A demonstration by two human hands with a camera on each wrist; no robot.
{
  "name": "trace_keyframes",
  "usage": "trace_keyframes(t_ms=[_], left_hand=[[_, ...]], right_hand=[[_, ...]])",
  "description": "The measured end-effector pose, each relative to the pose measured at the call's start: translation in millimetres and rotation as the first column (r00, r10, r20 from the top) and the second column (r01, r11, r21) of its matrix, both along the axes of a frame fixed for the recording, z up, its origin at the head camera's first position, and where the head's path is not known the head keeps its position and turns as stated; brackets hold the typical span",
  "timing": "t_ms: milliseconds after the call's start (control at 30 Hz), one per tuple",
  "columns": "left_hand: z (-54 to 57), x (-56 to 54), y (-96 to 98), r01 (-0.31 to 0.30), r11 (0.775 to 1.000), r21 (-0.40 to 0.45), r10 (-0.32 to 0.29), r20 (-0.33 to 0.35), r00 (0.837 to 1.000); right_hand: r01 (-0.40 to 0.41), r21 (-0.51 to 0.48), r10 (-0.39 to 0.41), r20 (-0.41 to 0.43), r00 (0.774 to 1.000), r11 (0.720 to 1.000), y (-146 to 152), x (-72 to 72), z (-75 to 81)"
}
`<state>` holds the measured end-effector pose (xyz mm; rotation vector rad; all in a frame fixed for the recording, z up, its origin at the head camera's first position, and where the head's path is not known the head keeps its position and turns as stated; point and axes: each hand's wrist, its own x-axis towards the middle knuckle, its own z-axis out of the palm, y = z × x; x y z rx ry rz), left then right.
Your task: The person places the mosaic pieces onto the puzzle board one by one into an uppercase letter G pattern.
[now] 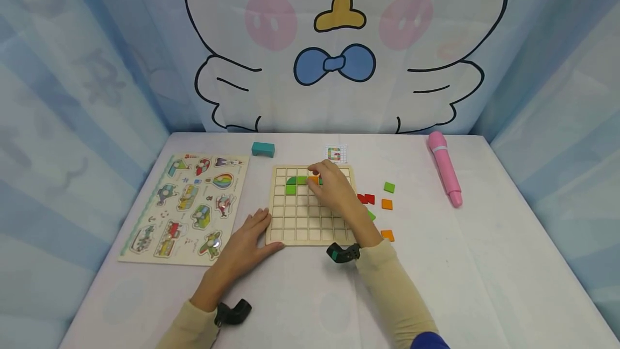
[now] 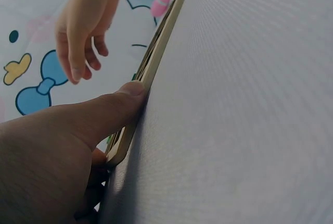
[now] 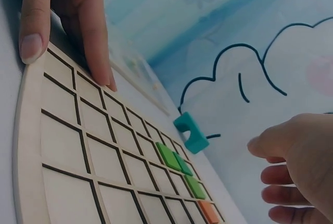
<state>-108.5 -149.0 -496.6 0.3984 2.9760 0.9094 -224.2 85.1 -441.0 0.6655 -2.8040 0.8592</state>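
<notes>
A pale wooden grid board lies in the middle of the table. My left hand touches its near left corner, thumb along the front edge and straight fingers at the left side. Over the upper part of the board hovers my right hand, fingers loosely bent and nothing seen between them in the right wrist view. Beneath it an orange square tile sits in the grid, beside a green square tile. Further left are a darker green rounded tile and another green square.
Right of the board lie loose green, orange and red tiles. A small pattern card and a teal block are behind. A picture puzzle board lies left, a pink stick far right.
</notes>
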Motion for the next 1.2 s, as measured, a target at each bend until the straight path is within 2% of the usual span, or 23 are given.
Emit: trace_keyframes(t_ms=[200, 367, 567, 933, 1200], left_hand=[[0.5, 0.6, 0.6, -0.005, 1.0, -0.005, 0.005, -0.003, 1.0], [0.8, 0.5, 0.7, 0.0, 1.0, -0.003, 0.0, 0.001, 1.0], [0.4, 0.9, 0.7, -0.002, 1.0, -0.005, 0.002, 0.004, 1.0], [1.7, 1.1, 1.2, -0.002, 1.0, -0.006, 0.002, 0.016, 1.0], [1.0, 0.3, 1.2, -0.001, 1.0, -0.007, 0.001, 0.022, 1.0]], right_hand=[[-0.002, -0.015, 0.003, 0.018, 1.0, 1.0, 15, 1.9, 5.0], [0.0, -0.034, 0.0, 0.002, 1.0, 0.999, 30, 3.6, 6.6], [0.007, -0.016, -0.007, 0.018, 1.0, 1.0, 48, 6.5, 7.2], [0.082, 0.013, -0.082, 0.063, 0.995, 0.997, 87, 15.7, 9.5], [0.129, 0.035, -0.132, 0.102, 0.986, 0.991, 111, 15.2, 4.0]])
